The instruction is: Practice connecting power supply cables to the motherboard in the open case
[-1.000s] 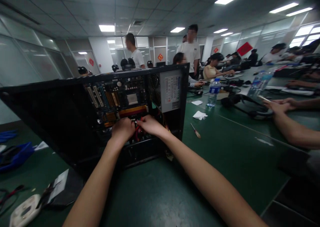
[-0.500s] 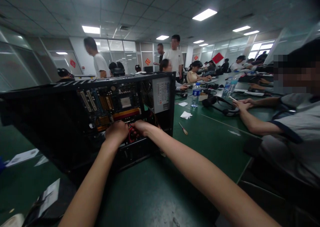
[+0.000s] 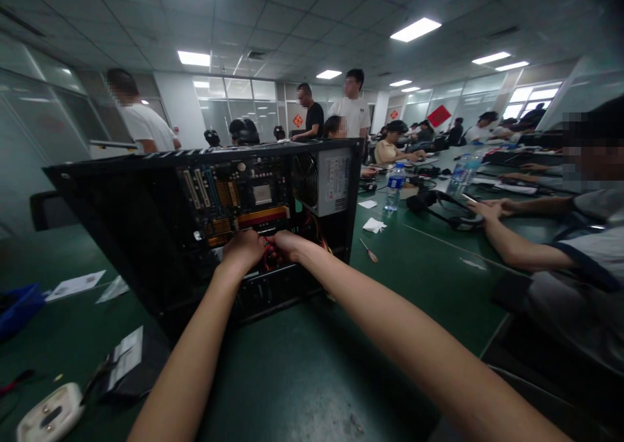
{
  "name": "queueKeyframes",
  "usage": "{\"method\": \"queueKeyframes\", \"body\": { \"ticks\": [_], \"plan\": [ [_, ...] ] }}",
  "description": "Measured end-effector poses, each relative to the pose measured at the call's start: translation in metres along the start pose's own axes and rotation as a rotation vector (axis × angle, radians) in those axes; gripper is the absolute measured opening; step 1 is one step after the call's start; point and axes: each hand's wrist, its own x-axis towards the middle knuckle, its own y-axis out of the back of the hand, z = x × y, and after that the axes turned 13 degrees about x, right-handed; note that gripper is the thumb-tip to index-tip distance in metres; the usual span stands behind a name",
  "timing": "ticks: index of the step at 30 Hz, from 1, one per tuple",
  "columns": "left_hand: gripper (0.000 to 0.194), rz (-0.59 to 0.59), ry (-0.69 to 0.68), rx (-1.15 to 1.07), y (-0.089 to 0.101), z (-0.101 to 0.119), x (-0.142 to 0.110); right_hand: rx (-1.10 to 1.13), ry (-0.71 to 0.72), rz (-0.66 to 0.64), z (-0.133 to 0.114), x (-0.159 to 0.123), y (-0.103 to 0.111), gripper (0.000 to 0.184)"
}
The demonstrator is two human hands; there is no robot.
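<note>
An opened black computer case [image 3: 112,159] stands on the green table with its inside facing me. Both my hands reach into its lower part, just below the red and yellow memory slots on the motherboard [image 3: 234,195]. My left hand [image 3: 244,250] is closed, its fingertips close to those of the other hand; whatever it grips is hidden. Closed around a bundle of thin red cables [image 3: 268,257] is my right hand [image 3: 288,247]. The cables hang between the two hands. Above them sits the grey power supply [image 3: 335,183] in the upper right corner.
Right of the case lie a screwdriver [image 3: 369,251], crumpled tissue [image 3: 374,225], a water bottle [image 3: 394,188] and headphones [image 3: 439,208]. A co-worker's hands [image 3: 490,209] rest at the far right. On the left are a blue tray [image 3: 22,309], papers [image 3: 75,286] and a white plastic part [image 3: 51,413].
The head view swings right, then partly back left. My hands stay at the same spot inside the case, close together on the cables. A person in the background walks left.
</note>
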Motion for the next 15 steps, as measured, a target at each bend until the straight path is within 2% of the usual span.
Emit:
{"method": "queueKeyframes", "body": {
  "ticks": [10,15],
  "plan": [
    [0.046,0.058,0.019,0.042,0.0021,0.0040,-0.0057,0.056,-0.034,-0.029,-0.0023,0.0019,0.0004,0.045],
    [0.046,0.040,0.045,0.045,0.0053,0.0076,-0.0085,0.055,-0.013,0.001,-0.0020,0.0038,-0.0004,0.044]
  ]
}}
